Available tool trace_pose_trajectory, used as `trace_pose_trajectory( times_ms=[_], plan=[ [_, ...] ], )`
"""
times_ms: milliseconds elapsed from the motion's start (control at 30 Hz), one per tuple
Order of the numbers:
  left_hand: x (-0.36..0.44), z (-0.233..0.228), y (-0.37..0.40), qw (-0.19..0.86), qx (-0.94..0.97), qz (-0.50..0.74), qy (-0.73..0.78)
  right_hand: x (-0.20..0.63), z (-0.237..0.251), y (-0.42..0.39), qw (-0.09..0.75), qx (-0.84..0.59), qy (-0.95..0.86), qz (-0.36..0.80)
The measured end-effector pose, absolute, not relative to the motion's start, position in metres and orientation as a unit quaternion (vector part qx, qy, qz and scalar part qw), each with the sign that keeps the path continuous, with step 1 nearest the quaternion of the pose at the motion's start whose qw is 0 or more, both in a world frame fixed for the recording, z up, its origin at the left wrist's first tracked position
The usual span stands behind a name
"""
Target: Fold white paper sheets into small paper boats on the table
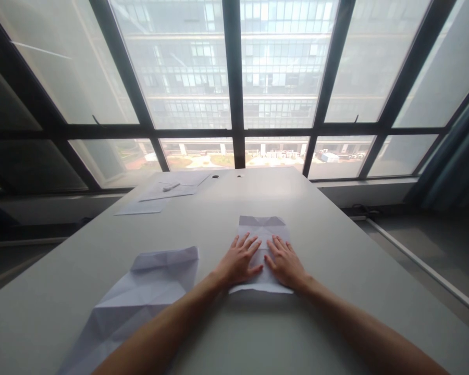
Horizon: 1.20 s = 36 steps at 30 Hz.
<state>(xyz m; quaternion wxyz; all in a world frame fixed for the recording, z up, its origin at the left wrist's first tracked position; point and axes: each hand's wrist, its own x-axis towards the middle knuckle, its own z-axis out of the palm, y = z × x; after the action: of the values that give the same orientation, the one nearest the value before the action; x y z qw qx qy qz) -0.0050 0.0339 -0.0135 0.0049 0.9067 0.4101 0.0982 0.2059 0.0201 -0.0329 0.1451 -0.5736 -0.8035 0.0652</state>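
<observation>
A creased sheet of white paper lies on the white table in front of me, its near edge lifted a little. My left hand rests flat on the sheet's left side, fingers spread. On the right side of the same sheet, my right hand also lies flat with its fingers apart. Both palms hide part of the paper. To the left is a larger creased sheet with many fold lines, partly covered by my left forearm.
Toward the table's far left lie flat white papers with a small whitish object on top. A dark round hole sits near the far edge. Tall windows stand beyond, and a curtain hangs at right.
</observation>
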Motion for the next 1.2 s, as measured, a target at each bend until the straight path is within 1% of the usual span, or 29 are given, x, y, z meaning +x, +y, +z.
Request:
trace_pose_trajectory(
  times_ms=[233, 400, 467, 633, 833, 900, 967, 1033, 1100, 1133, 1200],
  plan=[
    [-0.006, -0.014, 0.035, 0.036, 0.913, 0.059, 0.403, 0.218, -0.032, 0.033, 0.152, -0.565, -0.808, 0.063],
    [-0.004, -0.013, 0.033, 0.035, 0.907, 0.046, 0.418, 0.221, -0.023, 0.032, 0.122, -0.465, -0.872, 0.092],
    [-0.004, -0.013, 0.033, 0.034, 0.904, 0.041, 0.424, 0.222, -0.02, 0.032, 0.113, -0.445, -0.882, 0.103],
    [-0.004, -0.014, 0.032, 0.035, 0.899, 0.026, 0.436, 0.227, -0.022, 0.036, 0.113, -0.503, -0.853, 0.085],
    [-0.004, -0.015, 0.033, 0.045, 0.901, 0.025, 0.431, 0.249, -0.034, 0.049, 0.116, -0.626, -0.769, 0.05],
    [-0.005, -0.015, 0.033, 0.045, 0.901, 0.029, 0.431, 0.254, -0.035, 0.052, 0.129, -0.668, -0.732, 0.036],
    [-0.005, -0.015, 0.034, 0.045, 0.9, 0.035, 0.431, 0.254, -0.033, 0.052, 0.163, -0.682, -0.713, 0.012],
    [-0.005, -0.015, 0.034, 0.046, 0.9, 0.039, 0.432, 0.25, -0.026, 0.048, 0.209, -0.654, -0.727, -0.016],
    [-0.004, -0.014, 0.033, 0.047, 0.899, 0.042, 0.433, 0.241, -0.02, 0.041, 0.24, -0.594, -0.768, -0.028],
    [-0.004, -0.014, 0.033, 0.047, 0.899, 0.043, 0.434, 0.236, -0.017, 0.036, 0.241, -0.56, -0.792, -0.022],
    [-0.004, -0.014, 0.033, 0.046, 0.898, 0.046, 0.436, 0.226, -0.015, 0.027, 0.21, -0.491, -0.845, 0.015]
  ],
)
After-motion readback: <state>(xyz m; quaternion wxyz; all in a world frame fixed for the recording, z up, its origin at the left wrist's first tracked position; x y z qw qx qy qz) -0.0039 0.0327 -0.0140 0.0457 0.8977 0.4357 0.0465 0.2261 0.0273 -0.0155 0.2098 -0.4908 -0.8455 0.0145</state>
